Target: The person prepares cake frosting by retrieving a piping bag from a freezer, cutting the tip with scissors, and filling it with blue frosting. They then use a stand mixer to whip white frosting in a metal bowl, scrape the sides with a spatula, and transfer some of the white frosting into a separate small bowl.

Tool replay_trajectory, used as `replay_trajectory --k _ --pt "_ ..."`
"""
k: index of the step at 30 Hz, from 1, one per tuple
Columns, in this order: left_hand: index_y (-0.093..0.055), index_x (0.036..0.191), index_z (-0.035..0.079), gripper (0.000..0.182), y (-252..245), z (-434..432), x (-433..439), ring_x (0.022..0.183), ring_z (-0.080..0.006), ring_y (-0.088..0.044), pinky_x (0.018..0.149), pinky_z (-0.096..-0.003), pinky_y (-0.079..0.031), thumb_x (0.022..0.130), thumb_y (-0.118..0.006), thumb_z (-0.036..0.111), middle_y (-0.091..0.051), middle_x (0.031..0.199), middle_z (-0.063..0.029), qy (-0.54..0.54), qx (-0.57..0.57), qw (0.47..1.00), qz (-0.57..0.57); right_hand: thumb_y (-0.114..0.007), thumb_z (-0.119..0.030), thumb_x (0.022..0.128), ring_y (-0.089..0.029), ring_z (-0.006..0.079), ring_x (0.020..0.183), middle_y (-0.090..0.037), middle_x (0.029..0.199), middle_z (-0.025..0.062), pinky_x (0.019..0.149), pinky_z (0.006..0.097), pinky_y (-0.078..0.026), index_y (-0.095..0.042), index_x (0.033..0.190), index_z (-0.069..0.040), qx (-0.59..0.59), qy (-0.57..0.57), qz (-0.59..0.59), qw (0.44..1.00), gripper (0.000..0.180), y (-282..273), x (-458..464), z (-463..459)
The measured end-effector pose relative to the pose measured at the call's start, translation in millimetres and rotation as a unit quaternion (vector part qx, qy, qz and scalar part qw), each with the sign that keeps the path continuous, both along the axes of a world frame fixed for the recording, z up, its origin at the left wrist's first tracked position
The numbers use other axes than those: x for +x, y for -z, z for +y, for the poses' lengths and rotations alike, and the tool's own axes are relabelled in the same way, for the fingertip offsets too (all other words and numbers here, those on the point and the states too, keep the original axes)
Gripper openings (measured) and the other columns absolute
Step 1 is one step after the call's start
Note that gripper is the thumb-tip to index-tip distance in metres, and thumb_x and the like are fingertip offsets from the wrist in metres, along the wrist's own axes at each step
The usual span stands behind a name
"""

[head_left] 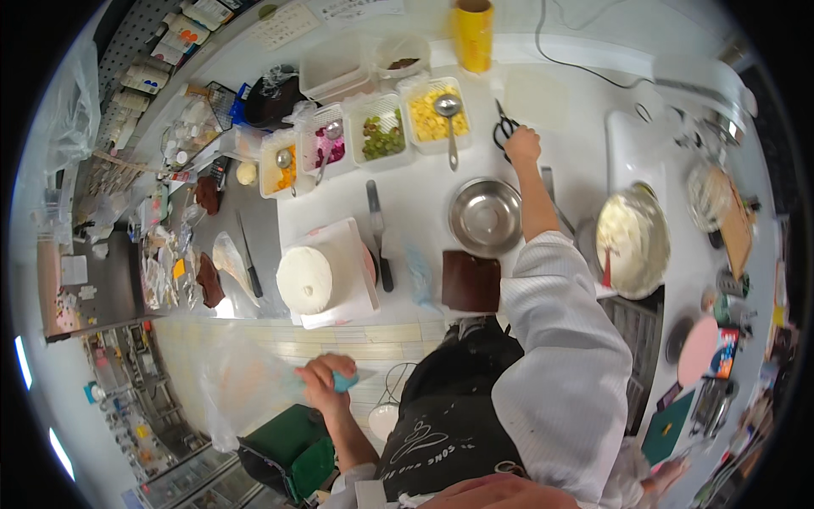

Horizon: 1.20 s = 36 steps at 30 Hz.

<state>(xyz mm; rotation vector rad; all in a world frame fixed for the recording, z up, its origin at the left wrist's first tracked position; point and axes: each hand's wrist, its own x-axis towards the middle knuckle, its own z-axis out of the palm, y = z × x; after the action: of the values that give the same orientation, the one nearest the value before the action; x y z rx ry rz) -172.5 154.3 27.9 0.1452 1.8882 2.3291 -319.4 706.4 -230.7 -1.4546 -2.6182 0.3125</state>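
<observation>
My left hand (327, 382) is out over the floor, closed round a light blue item (345, 380), with a translucent plastic bag (238, 388) spreading to its left. At the back of the white worktop, my right hand (523, 145) grips the handles of black scissors (504, 127), blades pointing away from me. Just nearer than that hand sits a steel bowl (486, 216). A dark brown square slab (471, 281) lies at the front edge, beside crumpled bluish plastic film (418, 273). Farther left, a round white cream-covered cake (304, 280) rests beside a stack of white boards (356, 280).
Containers of diced yellow fruit (439, 114), green fruit (383, 137), magenta pieces (329, 143) and orange pieces (280, 168) line the back. A spatula (376, 223) lies mid-worktop. Right stands a bowl of cream (633, 242); left, a knife (249, 254). Below is a green-lidded bin (286, 439).
</observation>
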Motion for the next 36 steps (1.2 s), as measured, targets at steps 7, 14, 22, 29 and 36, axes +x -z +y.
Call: replay_trajectory --k 7,14,22,29,36 --pt "-0.035 0.058 0.015 0.062 -3.4 -3.7 -10.3 0.07 -0.028 -0.058 0.076 -0.0417 -0.05 0.109 -0.027 0.049 -0.058 0.065 -0.014 -0.101 -0.037 0.994 0.003 -0.066 -0.029 0.081 -0.071 0.0302 0.107 -0.074 0.111 0.014 0.083 0.0378 -0.058 -0.076 0.102 -0.008 -0.14 -0.017 -0.099 0.985 0.031 36.3 -41.4 50.0" --pt "-0.032 0.057 0.019 0.06 -31.4 -28.2 -34.2 0.062 -0.018 -0.04 0.063 -0.0329 -0.038 0.11 -0.031 0.047 -0.042 0.063 -0.0016 -0.173 0.156 0.972 0.016 -0.074 -0.021 0.083 -0.052 0.0106 0.071 -0.059 0.08 -0.0007 0.061 0.0306 -0.043 -0.067 0.084 -0.006 -0.545 0.013 0.34 0.766 0.017 -3.7 21.5 27.7" --pt "-0.038 0.058 0.019 0.059 -61.2 -120.4 -20.7 0.062 -0.0149 -0.043 0.061 -0.0292 -0.037 0.11 -0.032 0.044 -0.043 0.06 0.0023 -0.163 0.352 0.906 0.17 -0.077 -0.015 0.084 -0.053 0.0131 0.086 -0.058 0.096 0.0044 0.078 0.0306 -0.045 -0.058 0.091 -0.007 -0.57 -0.328 0.382 0.65 0.021 -190.0 176.6 -278.8" --pt "-0.033 0.058 0.02 0.06 -73.6 -252.3 45.9 0.055 -0.0157 -0.046 0.056 -0.0287 -0.038 0.111 -0.025 0.047 -0.046 0.055 0.0022 -0.269 0.44 0.829 0.214 -0.067 -0.048 0.095 -0.054 0.0082 0.076 -0.055 0.082 -0.0006 0.068 0.0241 -0.044 -0.056 0.1 -0.004 -0.767 -0.367 0.234 0.472 0.046 -237.4 247.2 -586.9" --pt "-0.032 0.058 0.019 0.059 -73.8 -354.2 117.9 0.051 -0.0171 -0.047 0.053 -0.0294 -0.038 0.111 -0.026 0.046 -0.045 0.053 0.0016 -0.387 0.457 0.755 0.268 -0.049 -0.052 0.104 -0.048 0.0091 0.064 -0.048 0.07 -0.0002 0.06 0.0258 -0.04 -0.051 0.091 -0.004 -0.768 -0.447 0.07 0.454 0.05 -258.4 278.2 -730.1"
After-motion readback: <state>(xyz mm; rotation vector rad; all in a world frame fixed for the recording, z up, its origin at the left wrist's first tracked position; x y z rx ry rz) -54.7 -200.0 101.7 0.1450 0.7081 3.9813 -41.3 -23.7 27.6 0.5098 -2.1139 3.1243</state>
